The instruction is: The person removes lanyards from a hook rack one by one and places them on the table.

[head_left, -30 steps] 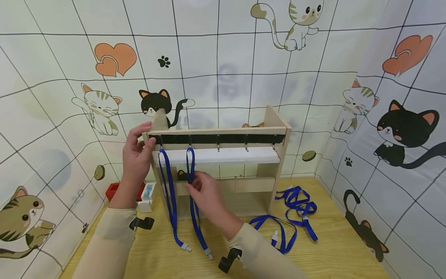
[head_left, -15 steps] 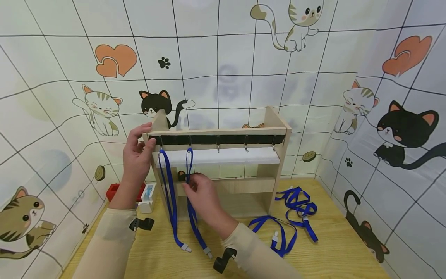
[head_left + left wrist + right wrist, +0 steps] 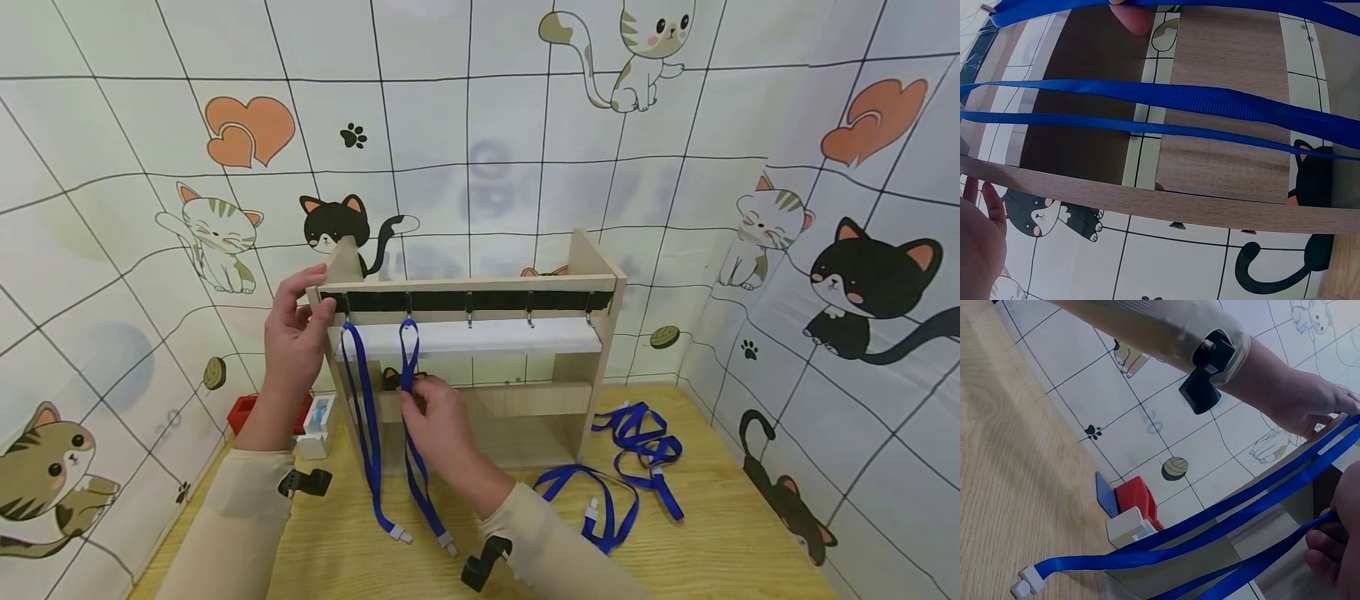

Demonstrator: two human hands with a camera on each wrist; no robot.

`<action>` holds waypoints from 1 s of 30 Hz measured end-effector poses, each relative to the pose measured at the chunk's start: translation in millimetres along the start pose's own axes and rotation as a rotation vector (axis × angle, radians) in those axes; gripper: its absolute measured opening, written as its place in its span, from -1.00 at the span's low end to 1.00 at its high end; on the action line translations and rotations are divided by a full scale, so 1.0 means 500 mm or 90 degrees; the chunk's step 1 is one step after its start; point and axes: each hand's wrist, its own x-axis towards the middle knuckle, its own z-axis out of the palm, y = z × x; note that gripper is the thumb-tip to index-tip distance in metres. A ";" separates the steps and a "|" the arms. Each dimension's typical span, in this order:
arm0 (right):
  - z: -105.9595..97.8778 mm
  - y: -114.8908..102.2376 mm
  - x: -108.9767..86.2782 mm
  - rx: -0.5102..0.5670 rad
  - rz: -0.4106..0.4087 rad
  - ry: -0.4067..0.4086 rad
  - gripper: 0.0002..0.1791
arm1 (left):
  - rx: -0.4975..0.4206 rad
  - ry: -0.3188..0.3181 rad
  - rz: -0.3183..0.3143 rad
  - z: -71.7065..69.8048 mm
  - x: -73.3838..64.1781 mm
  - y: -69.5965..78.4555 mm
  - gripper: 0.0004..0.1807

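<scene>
My left hand [image 3: 298,342] grips the upper left corner of a small wooden shelf [image 3: 487,400], thumb on its front. Along the shelf top runs a black strip [image 3: 442,299] with several metal hooks. One blue lanyard [image 3: 372,450] hangs from the leftmost hook. A second blue lanyard [image 3: 431,512] hangs by its loop from the hook beside it. My right hand [image 3: 442,421] pinches that second lanyard below the loop, and its curled fingers [image 3: 1322,550] show in the right wrist view. White clips [image 3: 447,542] at the lower ends lie over the table.
More blue lanyards [image 3: 637,425] lie loosely on the wooden table [image 3: 720,500] at the right, one [image 3: 622,500] nearer the front. A red container [image 3: 243,408] and a white box [image 3: 317,425] stand behind my left forearm. Cat-patterned sheeting [image 3: 465,125] surrounds the table.
My right hand has shifted slightly left and down along the second lanyard, whose upper loop has spread and narrowed. My left hand stays on the shelf corner.
</scene>
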 end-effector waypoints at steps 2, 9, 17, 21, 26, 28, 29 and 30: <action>-0.002 -0.003 -0.001 -0.003 -0.004 0.005 -0.75 | 0.001 0.001 0.000 0.000 0.000 0.000 -0.60; -0.016 -0.017 -0.003 -0.007 -0.020 0.015 -0.79 | 0.005 0.001 0.000 0.000 0.000 0.001 -0.60; -0.035 -0.034 -0.003 0.007 -0.054 0.045 -0.85 | 0.005 0.000 0.000 -0.001 0.001 0.002 -0.60; -0.047 -0.043 -0.001 0.032 -0.058 0.051 -0.86 | 0.007 -0.003 0.005 -0.002 0.001 0.000 -0.60; -0.066 -0.058 -0.001 0.042 -0.091 0.060 -0.81 | 0.012 -0.004 0.006 -0.003 -0.001 -0.002 -0.59; -0.076 -0.064 -0.001 0.032 -0.115 0.062 -0.81 | 0.014 -0.005 0.005 -0.002 -0.002 -0.002 -0.59; -0.080 -0.067 -0.002 0.028 -0.124 0.061 -0.81 | 0.015 -0.004 0.004 -0.003 -0.002 -0.002 -0.59; -0.085 -0.068 -0.002 0.025 -0.134 0.058 -0.80 | 0.015 -0.003 0.004 -0.003 -0.002 -0.001 -0.59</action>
